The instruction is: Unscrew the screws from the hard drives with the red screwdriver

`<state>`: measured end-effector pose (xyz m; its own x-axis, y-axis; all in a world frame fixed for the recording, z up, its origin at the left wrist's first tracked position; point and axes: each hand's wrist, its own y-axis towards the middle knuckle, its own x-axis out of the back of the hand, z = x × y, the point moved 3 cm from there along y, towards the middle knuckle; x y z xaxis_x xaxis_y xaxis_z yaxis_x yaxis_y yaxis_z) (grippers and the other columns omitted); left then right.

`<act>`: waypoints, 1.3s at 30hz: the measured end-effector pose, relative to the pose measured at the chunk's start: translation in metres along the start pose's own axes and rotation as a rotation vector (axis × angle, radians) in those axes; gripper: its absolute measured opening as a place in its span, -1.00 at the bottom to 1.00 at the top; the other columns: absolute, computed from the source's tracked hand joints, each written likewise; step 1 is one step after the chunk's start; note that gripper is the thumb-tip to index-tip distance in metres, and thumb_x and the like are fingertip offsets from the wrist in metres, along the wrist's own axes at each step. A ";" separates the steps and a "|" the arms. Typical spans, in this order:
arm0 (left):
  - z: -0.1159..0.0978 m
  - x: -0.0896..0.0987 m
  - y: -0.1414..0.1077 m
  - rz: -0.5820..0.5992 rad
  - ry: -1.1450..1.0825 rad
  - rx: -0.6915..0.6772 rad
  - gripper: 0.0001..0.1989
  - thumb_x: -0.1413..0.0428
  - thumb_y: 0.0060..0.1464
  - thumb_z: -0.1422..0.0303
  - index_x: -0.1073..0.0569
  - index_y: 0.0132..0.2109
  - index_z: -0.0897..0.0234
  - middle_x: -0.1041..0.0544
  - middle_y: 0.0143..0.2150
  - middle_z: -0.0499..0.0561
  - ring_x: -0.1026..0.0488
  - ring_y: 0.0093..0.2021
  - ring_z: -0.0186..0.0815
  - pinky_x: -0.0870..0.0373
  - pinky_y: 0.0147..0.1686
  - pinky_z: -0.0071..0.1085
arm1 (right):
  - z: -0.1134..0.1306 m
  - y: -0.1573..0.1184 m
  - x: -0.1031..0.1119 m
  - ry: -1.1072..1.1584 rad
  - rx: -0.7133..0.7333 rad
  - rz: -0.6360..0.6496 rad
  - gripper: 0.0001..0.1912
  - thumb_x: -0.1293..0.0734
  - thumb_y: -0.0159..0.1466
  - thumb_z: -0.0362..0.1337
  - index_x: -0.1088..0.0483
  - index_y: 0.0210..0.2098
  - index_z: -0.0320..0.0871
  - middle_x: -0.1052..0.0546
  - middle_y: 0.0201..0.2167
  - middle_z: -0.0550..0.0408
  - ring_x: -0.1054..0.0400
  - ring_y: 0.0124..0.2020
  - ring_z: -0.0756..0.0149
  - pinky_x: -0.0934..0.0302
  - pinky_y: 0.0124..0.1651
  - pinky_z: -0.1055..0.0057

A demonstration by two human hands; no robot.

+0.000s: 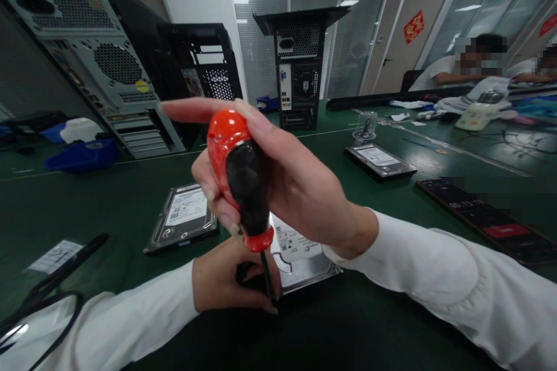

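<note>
**Screwdriver tip close to bare fingers at the drive's edge**

Head view. Right hand (300, 179) closed round the handle of a red-and-black screwdriver (249, 185), one finger stretched free. Left hand (220, 275) curled about the shaft near its tip, beside the near-left corner of the hard drive (304, 271); whether it pinches shaft or drive, cannot tell. Risk, as judged: a tilted shaft or unsteady drive could let the tip slip, nicking left fingertips or scratching the casing. Around the hard drive: second drive (183, 217) to its left; third drive (380, 160) beyond, rightward, near a clear container (365, 127); phone (483, 214) to its right; left-hand computer tower (126, 64) beyond, leftward. In the way: handle and both hands, hiding part of the hard drive.
</note>
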<state>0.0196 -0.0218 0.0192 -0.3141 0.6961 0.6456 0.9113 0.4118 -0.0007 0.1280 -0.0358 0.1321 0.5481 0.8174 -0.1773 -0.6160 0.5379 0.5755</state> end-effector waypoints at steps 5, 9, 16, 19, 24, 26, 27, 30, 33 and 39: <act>0.002 0.000 0.000 0.007 0.001 0.003 -0.85 -0.24 -0.05 0.31 -0.50 -0.34 0.29 -0.47 -0.38 -0.03 -0.32 -0.34 -0.33 -0.22 -0.42 -0.50 | 0.002 0.000 -0.003 -0.022 -0.106 -0.073 -0.75 0.02 0.33 -0.23 -0.21 -0.21 -0.14 -0.24 -0.43 0.17 -0.17 -0.53 0.52 -0.19 -0.44 0.55; 0.001 0.000 0.000 0.011 0.023 -0.042 -0.85 -0.23 -0.03 0.30 -0.50 -0.33 0.30 -0.47 -0.37 -0.02 -0.33 -0.30 -0.31 -0.22 -0.39 -0.49 | 0.000 0.002 0.000 0.056 -0.148 -0.143 -0.88 -0.06 0.29 -0.34 -0.17 -0.34 -0.14 -0.30 -0.46 0.21 -0.23 -0.54 0.52 -0.22 -0.46 0.55; -0.001 0.000 0.000 -0.003 0.020 -0.034 -0.85 -0.23 -0.03 0.30 -0.50 -0.33 0.30 -0.46 -0.39 -0.04 -0.29 -0.40 -0.38 -0.16 -0.48 -0.52 | -0.005 0.001 0.001 0.052 -0.189 -0.191 -0.91 -0.12 0.27 -0.38 -0.14 -0.38 -0.12 -0.24 -0.68 0.31 -0.12 -0.69 0.55 -0.08 -0.59 0.60; -0.001 0.000 0.000 -0.001 0.005 -0.018 -0.85 -0.24 -0.04 0.31 -0.50 -0.34 0.30 -0.46 -0.39 -0.05 -0.27 -0.43 -0.41 -0.13 -0.52 -0.54 | -0.005 0.001 -0.003 0.038 -0.174 -0.174 -0.92 -0.12 0.28 -0.34 -0.13 -0.37 -0.12 -0.23 -0.66 0.31 -0.09 -0.69 0.56 -0.03 -0.60 0.59; 0.002 0.000 -0.001 0.017 -0.037 0.039 -0.86 -0.24 -0.06 0.32 -0.49 -0.35 0.28 -0.48 -0.38 -0.07 -0.28 -0.42 -0.40 -0.17 -0.49 -0.54 | 0.001 0.001 -0.005 0.032 -0.067 -0.003 -0.77 -0.01 0.32 -0.11 -0.14 -0.32 -0.10 -0.18 -0.60 0.27 -0.06 -0.65 0.54 -0.05 -0.54 0.55; 0.005 -0.001 -0.002 0.018 -0.038 0.058 -0.86 -0.24 -0.07 0.32 -0.50 -0.34 0.27 -0.49 -0.38 -0.07 -0.29 -0.40 -0.39 -0.22 -0.44 -0.52 | 0.003 0.000 -0.004 0.020 -0.060 0.044 -0.65 0.11 0.34 -0.13 -0.19 -0.26 -0.11 -0.18 -0.59 0.25 -0.07 -0.61 0.53 -0.07 -0.50 0.53; 0.006 -0.001 -0.002 0.016 -0.034 0.062 -0.86 -0.25 -0.07 0.32 -0.50 -0.34 0.27 -0.49 -0.38 -0.07 -0.30 -0.39 -0.38 -0.25 -0.41 -0.51 | 0.003 0.000 -0.004 0.006 -0.070 0.056 -0.61 0.15 0.35 -0.15 -0.21 -0.22 -0.13 -0.18 -0.57 0.23 -0.08 -0.59 0.53 -0.08 -0.47 0.53; 0.008 -0.001 -0.003 0.005 -0.019 0.049 -0.86 -0.25 -0.08 0.30 -0.51 -0.35 0.26 -0.48 -0.37 -0.05 -0.33 -0.34 -0.34 -0.28 -0.32 -0.47 | 0.002 0.001 -0.002 -0.031 -0.099 0.101 -0.59 0.13 0.34 -0.15 -0.24 -0.21 -0.16 -0.19 -0.52 0.21 -0.10 -0.55 0.53 -0.11 -0.43 0.53; 0.008 -0.002 -0.003 -0.012 -0.016 0.022 -0.84 -0.25 -0.08 0.28 -0.51 -0.36 0.27 -0.47 -0.36 -0.04 -0.34 -0.29 -0.30 -0.28 -0.26 -0.43 | 0.001 0.002 -0.001 -0.015 -0.102 0.129 -0.63 0.08 0.33 -0.12 -0.23 -0.30 -0.16 -0.22 -0.49 0.20 -0.13 -0.54 0.53 -0.14 -0.41 0.51; 0.004 -0.001 -0.003 -0.024 -0.027 0.029 -0.83 -0.23 -0.05 0.26 -0.50 -0.37 0.27 -0.48 -0.37 -0.05 -0.37 -0.31 -0.32 -0.28 -0.30 -0.46 | 0.005 0.003 -0.009 0.099 -0.211 -0.024 -0.82 -0.04 0.31 -0.28 -0.14 -0.40 -0.15 -0.29 -0.44 0.19 -0.23 -0.56 0.54 -0.23 -0.36 0.50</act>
<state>0.0157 -0.0216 0.0154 -0.3435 0.7009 0.6251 0.8954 0.4453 -0.0073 0.1241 -0.0423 0.1397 0.5124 0.8145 -0.2721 -0.7139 0.5802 0.3922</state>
